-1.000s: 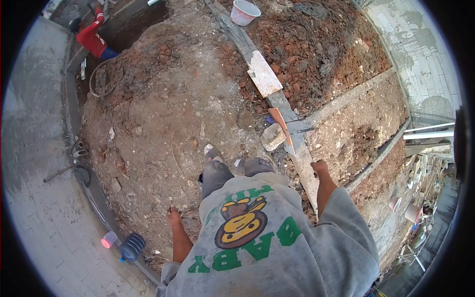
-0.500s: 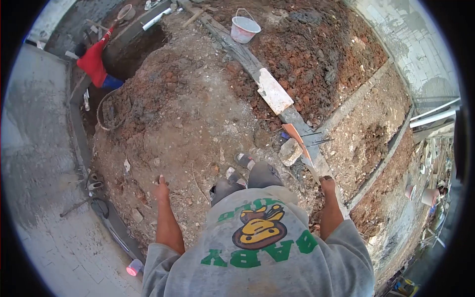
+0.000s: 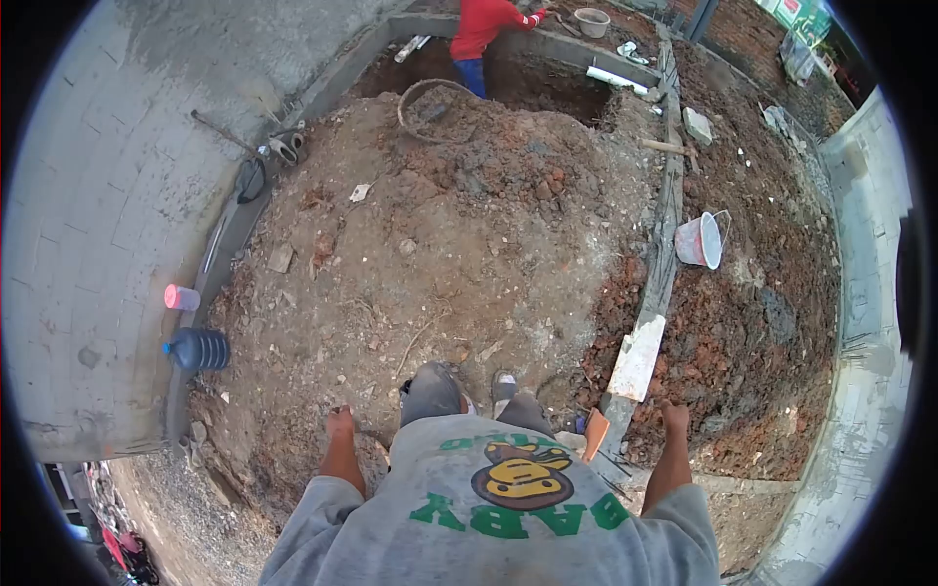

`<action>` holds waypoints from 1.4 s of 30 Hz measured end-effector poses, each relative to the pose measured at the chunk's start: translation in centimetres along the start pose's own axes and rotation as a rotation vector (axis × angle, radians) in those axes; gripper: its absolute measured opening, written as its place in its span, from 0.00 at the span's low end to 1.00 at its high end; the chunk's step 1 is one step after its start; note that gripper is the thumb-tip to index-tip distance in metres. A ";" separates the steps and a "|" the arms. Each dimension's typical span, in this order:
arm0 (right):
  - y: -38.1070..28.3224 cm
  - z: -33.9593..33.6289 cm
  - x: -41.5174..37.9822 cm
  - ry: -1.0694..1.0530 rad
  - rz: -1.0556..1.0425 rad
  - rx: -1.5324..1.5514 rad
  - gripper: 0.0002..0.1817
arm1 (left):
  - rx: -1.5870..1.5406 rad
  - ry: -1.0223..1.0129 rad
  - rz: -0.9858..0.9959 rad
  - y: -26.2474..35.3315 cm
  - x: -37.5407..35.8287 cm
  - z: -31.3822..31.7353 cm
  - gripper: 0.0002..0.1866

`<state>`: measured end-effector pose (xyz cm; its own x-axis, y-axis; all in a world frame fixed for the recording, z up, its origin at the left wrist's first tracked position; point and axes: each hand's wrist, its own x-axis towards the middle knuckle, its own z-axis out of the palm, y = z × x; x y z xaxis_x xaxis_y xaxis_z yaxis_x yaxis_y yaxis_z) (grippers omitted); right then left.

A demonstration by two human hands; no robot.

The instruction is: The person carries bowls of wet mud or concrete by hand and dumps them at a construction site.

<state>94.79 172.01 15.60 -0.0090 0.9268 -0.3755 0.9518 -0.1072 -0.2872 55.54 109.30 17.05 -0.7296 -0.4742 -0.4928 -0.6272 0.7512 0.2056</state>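
Observation:
My left hand (image 3: 340,422) hangs over the bare soil left of my knees, fingers loosely curled in, with nothing visible in it. My right hand (image 3: 674,415) hangs over the dark red-brown earth to the right. Its fingers also look curled and nothing shows in them. Nearest to it is a pale, dirty board (image 3: 639,357) lying along the concrete beam (image 3: 659,278). An orange flat piece (image 3: 594,435) sits beside the beam, apart from the hand. Below my shirt, my grey-clad knees (image 3: 431,391) and one shoe show.
A white bucket (image 3: 698,241) stands right of the beam; a hammer-like wooden-handled tool (image 3: 664,146) lies farther up. A person in red (image 3: 479,29) stands in a trench. By the left wall are a blue water jug (image 3: 200,349), pink-lidded container (image 3: 181,297) and round basket rim (image 3: 403,109).
My view has swung left, so the trench, person and bucket appear farther right. My right hand, earlier beside the orange piece's end, is now apart from it over the dark earth.

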 end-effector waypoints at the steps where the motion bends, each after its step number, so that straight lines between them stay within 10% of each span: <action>1: -1.2 1.0 3.8 -0.005 -0.056 0.122 0.22 | -0.120 0.042 -0.075 -6.0 5.1 3.3 0.27; 3: -15.9 -4.8 -3.1 -0.038 -0.086 0.029 0.20 | -0.216 0.070 -0.177 -7.3 3.3 2.5 0.28; 9: -31.3 6.4 -5.2 -0.039 -0.520 -0.098 0.20 | -0.603 0.022 -0.235 -10.9 5.0 6.6 0.31; 14: -40.6 15.1 -13.8 -0.503 -0.819 -0.254 0.17 | -0.460 0.090 -0.312 -10.2 3.7 3.1 0.36; 25: -47.4 20.7 -13.2 -0.533 -0.859 -0.381 0.10 | -1.053 0.103 -0.496 -15.0 7.6 -5.5 0.29; 37: -59.8 29.4 -18.5 -0.501 -0.765 -0.570 0.11 | -0.834 0.151 -0.828 -17.7 7.3 -0.6 0.28; 40: -64.6 37.7 -16.4 -0.431 -0.954 -0.717 0.16 | -1.156 0.234 -0.887 -15.6 10.2 -3.0 0.21; 42: -69.6 42.9 -16.9 -0.392 -1.436 -1.139 0.19 | -1.131 0.255 -0.914 -14.2 13.1 -4.6 0.17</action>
<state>15.55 148.30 4.11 -0.7870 -0.0611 -0.6139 -0.1242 0.9904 0.0608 53.60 90.32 11.55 0.0754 -0.7318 -0.6774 -0.6726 -0.5388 0.5072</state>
